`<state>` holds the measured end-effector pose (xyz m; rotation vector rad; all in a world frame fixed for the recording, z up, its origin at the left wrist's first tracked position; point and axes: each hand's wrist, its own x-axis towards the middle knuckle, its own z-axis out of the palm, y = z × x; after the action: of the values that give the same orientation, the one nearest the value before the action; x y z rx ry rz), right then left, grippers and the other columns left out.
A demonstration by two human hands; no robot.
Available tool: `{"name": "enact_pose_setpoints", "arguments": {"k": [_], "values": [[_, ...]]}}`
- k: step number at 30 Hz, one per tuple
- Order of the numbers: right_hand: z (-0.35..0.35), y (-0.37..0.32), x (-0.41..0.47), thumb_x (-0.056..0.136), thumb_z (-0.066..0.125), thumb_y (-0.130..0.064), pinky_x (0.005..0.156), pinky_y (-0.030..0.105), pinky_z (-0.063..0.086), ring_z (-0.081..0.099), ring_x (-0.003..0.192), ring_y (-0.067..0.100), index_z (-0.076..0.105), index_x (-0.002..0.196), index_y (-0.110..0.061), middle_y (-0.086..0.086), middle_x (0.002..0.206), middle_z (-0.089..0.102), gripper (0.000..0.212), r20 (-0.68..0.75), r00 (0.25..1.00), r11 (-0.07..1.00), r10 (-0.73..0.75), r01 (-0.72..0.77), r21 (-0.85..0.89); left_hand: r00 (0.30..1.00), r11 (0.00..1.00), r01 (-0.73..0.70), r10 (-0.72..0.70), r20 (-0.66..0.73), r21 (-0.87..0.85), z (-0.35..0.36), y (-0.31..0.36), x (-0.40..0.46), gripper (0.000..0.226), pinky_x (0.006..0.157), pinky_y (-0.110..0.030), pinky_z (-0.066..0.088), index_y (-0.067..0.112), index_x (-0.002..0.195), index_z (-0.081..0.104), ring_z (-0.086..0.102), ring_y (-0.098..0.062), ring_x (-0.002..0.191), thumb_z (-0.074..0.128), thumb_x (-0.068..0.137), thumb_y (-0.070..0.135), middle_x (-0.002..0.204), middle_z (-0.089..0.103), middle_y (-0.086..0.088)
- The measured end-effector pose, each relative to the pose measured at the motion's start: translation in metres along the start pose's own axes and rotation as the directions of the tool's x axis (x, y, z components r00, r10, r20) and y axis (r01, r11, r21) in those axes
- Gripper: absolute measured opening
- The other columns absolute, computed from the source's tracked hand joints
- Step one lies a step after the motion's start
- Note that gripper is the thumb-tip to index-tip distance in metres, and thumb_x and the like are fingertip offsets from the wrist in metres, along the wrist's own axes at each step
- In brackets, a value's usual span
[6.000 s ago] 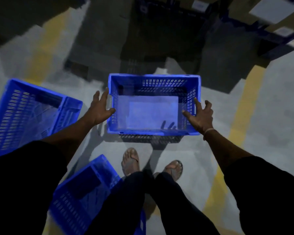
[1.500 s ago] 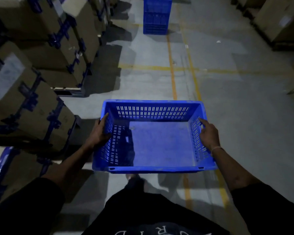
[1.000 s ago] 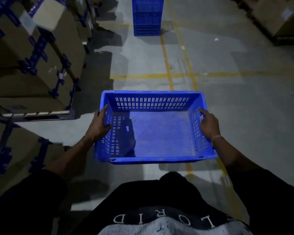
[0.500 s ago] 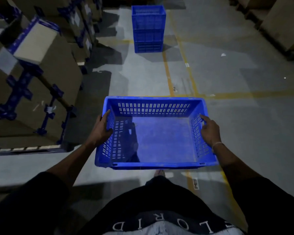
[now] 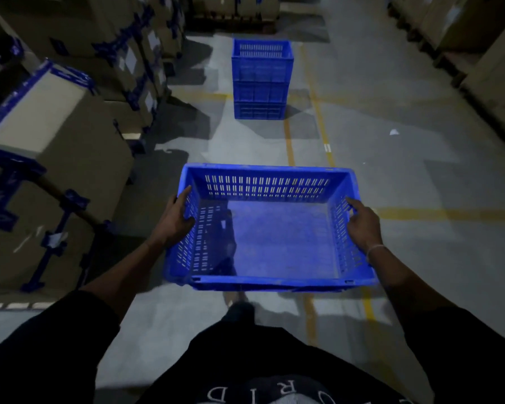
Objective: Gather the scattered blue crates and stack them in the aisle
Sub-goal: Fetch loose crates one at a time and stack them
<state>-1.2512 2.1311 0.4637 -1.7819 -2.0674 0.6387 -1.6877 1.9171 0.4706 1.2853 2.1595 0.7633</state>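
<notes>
The blue crate (image 5: 270,228) is empty, rigid moulded plastic with slotted walls, so it is probably light and stiff, awkward for its width rather than its weight; the short side walls and the rim above them look like the sensible places to take it, one hand to each end; it is held level in the air in front of the person, above the grey floor (image 5: 420,182). The left hand (image 5: 174,220) grips the left wall, fingers wrapped over the rim and thumb hooked inside; the right hand (image 5: 363,225) grips the right wall, forefinger stretched along the slots; ahead, well apart, stands the stack of crates (image 5: 261,80) in the aisle, cardboard boxes (image 5: 56,135) lining the left side.
</notes>
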Motion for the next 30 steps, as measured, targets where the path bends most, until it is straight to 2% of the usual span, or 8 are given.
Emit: {"name": "enact_pose_setpoints", "arguments": {"k": [3,8,11,16,24,26,30], "values": [[0.011,-0.017,0.068,0.090,0.049,0.001,0.086,0.042,0.046,0.059,0.101,0.047,0.054,0.141,-0.017,0.031,0.112,0.061,0.054,-0.003,1.000,1.000,-0.013,0.013,-0.026,1.000,1.000,-0.001,0.001,-0.011,-0.028,-0.001,0.004,0.069,0.088,0.098,-0.049,0.051,0.027,0.161,0.019,0.053,-0.029,0.122,0.066,0.089,0.006,0.153,0.030,-0.014],[0.036,-0.046,0.183,0.091,0.050,-0.001,0.088,0.043,0.047,0.060,0.102,0.047,0.054,0.141,-0.018,0.031,0.113,0.061,0.053,-0.005,1.000,0.999,0.002,-0.002,-0.038,1.000,0.999,-0.002,0.002,-0.007,-0.045,-0.006,0.004,0.194,0.086,0.090,-0.044,0.053,0.026,0.160,0.021,0.053,-0.028,0.121,0.066,0.090,0.005,0.153,0.030,-0.013],[0.043,-0.066,0.245,0.092,0.049,-0.002,0.089,0.044,0.046,0.060,0.103,0.048,0.055,0.141,-0.017,0.031,0.112,0.061,0.052,-0.008,1.000,0.999,0.029,-0.029,-0.029,0.999,0.999,-0.037,0.037,0.007,-0.012,-0.016,0.007,0.265,0.086,0.099,-0.050,0.051,0.023,0.160,0.023,0.052,-0.035,0.126,0.068,0.089,0.005,0.151,0.032,-0.016],[0.051,-0.097,0.335,0.091,0.050,0.000,0.090,0.042,0.045,0.059,0.102,0.047,0.054,0.141,-0.017,0.031,0.112,0.061,0.053,-0.015,0.999,0.999,0.031,-0.031,-0.017,1.000,1.000,-0.020,0.020,-0.002,-0.007,-0.038,0.023,0.370,0.086,0.093,-0.051,0.054,0.026,0.159,0.024,0.057,-0.035,0.119,0.067,0.088,0.005,0.148,0.034,-0.017],[0.070,-0.127,0.502,0.090,0.050,0.001,0.092,0.042,0.045,0.059,0.105,0.046,0.055,0.141,-0.018,0.031,0.114,0.061,0.054,-0.004,1.000,1.000,0.024,-0.024,0.010,1.000,1.000,-0.009,0.009,-0.008,-0.006,-0.046,0.046,0.531,0.086,0.079,-0.039,0.056,0.027,0.160,0.022,0.060,-0.029,0.111,0.067,0.090,0.005,0.152,0.029,-0.014],[0.078,-0.131,0.552,0.090,0.050,0.001,0.092,0.043,0.045,0.059,0.106,0.046,0.055,0.141,-0.017,0.030,0.116,0.061,0.054,-0.001,1.000,1.000,0.018,-0.018,0.018,1.000,1.000,0.010,-0.010,-0.002,-0.009,-0.045,0.053,0.574,0.086,0.076,-0.040,0.058,0.029,0.160,0.019,0.061,-0.026,0.108,0.067,0.091,0.008,0.153,0.027,-0.011],[0.085,-0.144,0.650,0.090,0.050,0.001,0.090,0.042,0.046,0.060,0.104,0.046,0.055,0.140,-0.019,0.030,0.114,0.061,0.055,0.006,1.000,1.000,0.011,-0.012,0.026,0.999,0.999,0.031,-0.032,-0.014,-0.029,-0.045,0.077,0.661,0.086,0.076,-0.050,0.062,0.035,0.159,0.017,0.065,-0.031,0.105,0.066,0.093,0.010,0.154,0.026,-0.010]]}}
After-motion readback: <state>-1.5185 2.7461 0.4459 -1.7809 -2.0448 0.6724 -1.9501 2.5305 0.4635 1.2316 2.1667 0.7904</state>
